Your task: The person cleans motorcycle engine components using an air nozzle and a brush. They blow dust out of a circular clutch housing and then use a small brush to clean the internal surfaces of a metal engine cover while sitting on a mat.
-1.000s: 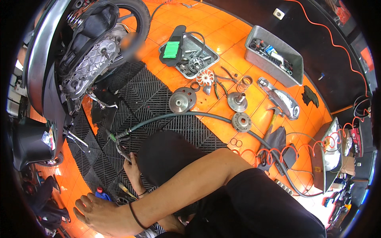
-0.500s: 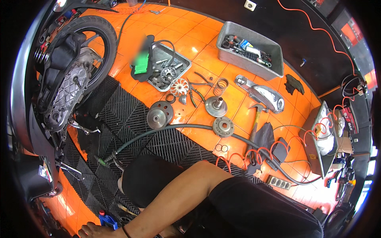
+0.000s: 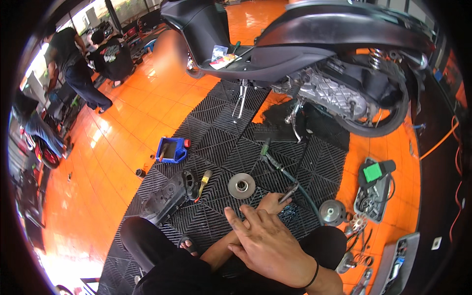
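On the black mat (image 3: 216, 123) beside the propped scooter (image 3: 314, 54), the person sat with knees drawn up, parts laid out within arm's reach: a round pulley (image 3: 241, 186) straight ahead, a dark cover (image 3: 167, 196) and a brush (image 3: 204, 181) to the left, a blue can (image 3: 172, 150) beyond them. That spread looked arranged so each piece could be picked up without standing. The left hand (image 3: 272, 202) lay low on the mat, fingers curled around a slim metal tool (image 3: 289, 192) beside the green hose (image 3: 290, 177). The right hand (image 3: 268, 243) hung nearer the camera, back upward, fingers loosely spread, holding nothing, just above the left forearm.
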### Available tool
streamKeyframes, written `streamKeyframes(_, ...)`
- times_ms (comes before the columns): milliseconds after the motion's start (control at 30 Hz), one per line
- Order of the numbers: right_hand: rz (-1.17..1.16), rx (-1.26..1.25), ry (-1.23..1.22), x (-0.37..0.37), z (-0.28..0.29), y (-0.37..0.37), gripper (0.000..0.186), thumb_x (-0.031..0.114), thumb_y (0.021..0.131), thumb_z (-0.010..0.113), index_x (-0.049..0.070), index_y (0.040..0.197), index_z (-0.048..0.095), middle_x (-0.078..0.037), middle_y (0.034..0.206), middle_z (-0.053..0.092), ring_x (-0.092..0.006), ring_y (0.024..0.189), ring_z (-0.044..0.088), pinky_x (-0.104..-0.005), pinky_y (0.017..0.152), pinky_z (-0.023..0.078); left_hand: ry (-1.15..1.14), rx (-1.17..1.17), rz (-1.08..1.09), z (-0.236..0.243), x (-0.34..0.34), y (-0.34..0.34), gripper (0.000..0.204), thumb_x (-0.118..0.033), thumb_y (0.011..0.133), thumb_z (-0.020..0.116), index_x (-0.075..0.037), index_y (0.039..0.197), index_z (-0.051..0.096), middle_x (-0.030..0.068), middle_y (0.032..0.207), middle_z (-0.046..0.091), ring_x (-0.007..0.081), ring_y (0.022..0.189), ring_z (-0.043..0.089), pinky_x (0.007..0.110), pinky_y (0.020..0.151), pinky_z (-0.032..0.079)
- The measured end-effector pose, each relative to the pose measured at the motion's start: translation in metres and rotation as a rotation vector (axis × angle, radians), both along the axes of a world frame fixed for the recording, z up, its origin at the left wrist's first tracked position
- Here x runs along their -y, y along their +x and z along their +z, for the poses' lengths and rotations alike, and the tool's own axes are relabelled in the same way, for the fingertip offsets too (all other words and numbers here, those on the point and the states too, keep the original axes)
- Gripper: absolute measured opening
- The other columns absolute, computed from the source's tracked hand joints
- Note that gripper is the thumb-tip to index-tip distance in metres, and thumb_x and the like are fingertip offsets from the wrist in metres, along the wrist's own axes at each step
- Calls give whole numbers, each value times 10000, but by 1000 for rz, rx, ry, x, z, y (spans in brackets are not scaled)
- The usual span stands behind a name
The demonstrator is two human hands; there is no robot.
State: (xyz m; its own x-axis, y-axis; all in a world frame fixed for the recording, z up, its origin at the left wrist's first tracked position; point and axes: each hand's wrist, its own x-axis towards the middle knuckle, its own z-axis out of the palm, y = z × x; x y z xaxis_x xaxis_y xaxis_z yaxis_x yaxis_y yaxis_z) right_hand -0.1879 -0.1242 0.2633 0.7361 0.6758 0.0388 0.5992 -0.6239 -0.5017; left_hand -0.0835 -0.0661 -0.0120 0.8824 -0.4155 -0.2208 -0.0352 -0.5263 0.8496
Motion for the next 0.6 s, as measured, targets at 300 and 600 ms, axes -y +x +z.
streamKeyframes(300,-78,17,137,34,12,30,648,279,945,728,46,1501,491,-246,1396,591,-422,1243,616,-488,1065,500,-50,162,-7,26,-12,2,412,-413,970,678,-24,1076,762,214,882,751,371,849,743,475,790,566)
streamKeyframes(600,-1629,-67,808,361,-226,54,298,160,976,633,-35,1197,675,-87,944,724,-155,770,685,-304,625,557,-112,-267,-57,-2,-33,17,368,-305,1021,688,55,1082,728,56,747,675,122,527,649,267,464,460)
